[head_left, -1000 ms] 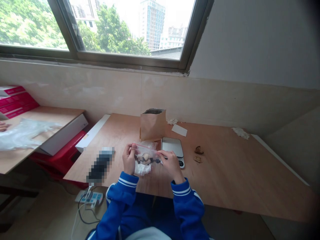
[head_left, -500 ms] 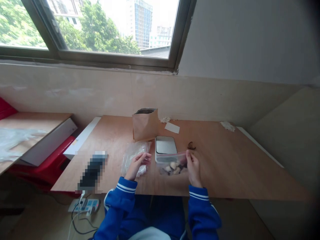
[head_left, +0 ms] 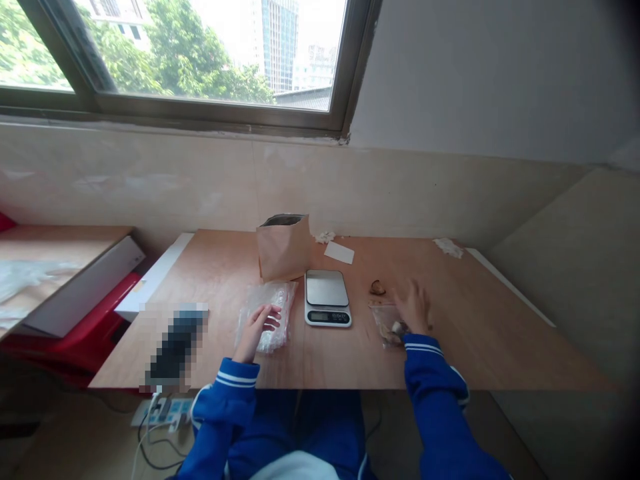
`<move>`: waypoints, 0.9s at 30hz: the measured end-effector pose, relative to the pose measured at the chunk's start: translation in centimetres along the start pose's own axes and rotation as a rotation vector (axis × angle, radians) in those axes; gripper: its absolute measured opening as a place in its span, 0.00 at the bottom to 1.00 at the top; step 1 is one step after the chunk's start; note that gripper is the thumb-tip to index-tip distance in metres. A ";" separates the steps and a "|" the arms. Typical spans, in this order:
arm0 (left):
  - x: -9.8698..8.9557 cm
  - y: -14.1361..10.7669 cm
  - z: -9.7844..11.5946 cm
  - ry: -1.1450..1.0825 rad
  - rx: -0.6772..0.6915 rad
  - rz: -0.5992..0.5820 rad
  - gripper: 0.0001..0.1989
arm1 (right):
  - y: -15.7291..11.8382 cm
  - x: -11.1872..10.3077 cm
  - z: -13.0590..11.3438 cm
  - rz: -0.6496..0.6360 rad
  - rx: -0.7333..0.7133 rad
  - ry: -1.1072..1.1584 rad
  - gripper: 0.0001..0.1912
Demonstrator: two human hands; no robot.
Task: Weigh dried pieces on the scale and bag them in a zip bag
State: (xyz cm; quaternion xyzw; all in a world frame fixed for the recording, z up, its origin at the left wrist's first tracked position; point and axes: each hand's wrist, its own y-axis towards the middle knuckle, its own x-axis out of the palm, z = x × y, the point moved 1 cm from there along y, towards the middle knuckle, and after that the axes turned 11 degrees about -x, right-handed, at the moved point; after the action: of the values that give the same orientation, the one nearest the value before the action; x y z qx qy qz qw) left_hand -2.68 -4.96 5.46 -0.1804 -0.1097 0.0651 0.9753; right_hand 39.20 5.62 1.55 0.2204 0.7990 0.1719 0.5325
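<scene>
My left hand, fingers apart and slightly curled, hovers over or rests on a stack of clear plastic bags; nothing is held in it. My right hand is spread, a little blurred, beside and partly over a zip bag of pale and dark pieces lying on the table. Between the hands sits a white kitchen scale with a bare metal plate. A small dark brown curled piece lies just behind the zip bag. Behind the scale, to its left, an open brown paper bag stands upright.
On the wooden table are a white card, crumpled white scraps at the back right and a pixelated dark object at the left with a cable. A power strip is below. Another table stands left.
My right hand has moved right with the filled zip bag, laid it on the table and let go. The scale is now uncovered. My left hand shifts slightly, and the view has turned a little.
</scene>
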 end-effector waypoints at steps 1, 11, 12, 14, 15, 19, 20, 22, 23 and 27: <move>0.0 0.0 0.0 0.007 0.001 0.004 0.21 | 0.3 0.8 -0.9 -0.072 -0.073 0.051 0.30; -1.3 -0.3 0.1 0.012 -0.038 0.086 0.24 | 3.4 6.0 -8.5 -0.266 -0.158 0.518 0.15; -1.4 -0.3 0.1 0.011 -0.040 0.086 0.24 | 3.7 6.5 -9.9 -0.265 -0.176 0.620 0.16; -1.7 -0.3 0.1 0.015 -0.041 0.080 0.24 | 4.1 7.2 -12.4 -0.292 -0.221 0.765 0.16; -1.9 -0.3 0.0 0.018 -0.038 0.079 0.24 | 4.1 7.4 -13.1 -0.308 -0.255 0.787 0.16; -2.8 0.1 -0.7 0.036 -0.033 0.090 0.26 | 2.3 6.7 -11.2 -0.246 -0.344 0.560 0.20; -2.9 0.2 -0.9 0.040 -0.034 0.093 0.26 | 1.3 6.4 -9.7 -0.214 -0.301 0.432 0.21; -3.0 0.5 -1.1 0.041 -0.035 0.094 0.26 | -0.9 5.9 -6.6 -0.214 -0.226 0.167 0.24; -2.9 0.6 -1.0 0.036 -0.032 0.096 0.26 | -2.0 5.7 -5.3 -0.239 -0.216 0.078 0.24; -2.1 0.6 -0.6 0.021 -0.019 0.088 0.25 | -4.0 5.7 -2.2 -0.309 -0.240 -0.039 0.20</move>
State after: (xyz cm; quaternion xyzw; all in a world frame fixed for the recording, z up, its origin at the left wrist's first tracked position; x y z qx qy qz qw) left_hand -4.58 -4.96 4.26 -0.1952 -0.0919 0.1049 0.9708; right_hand 34.54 5.20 -4.10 0.0334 0.7866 0.1778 0.5904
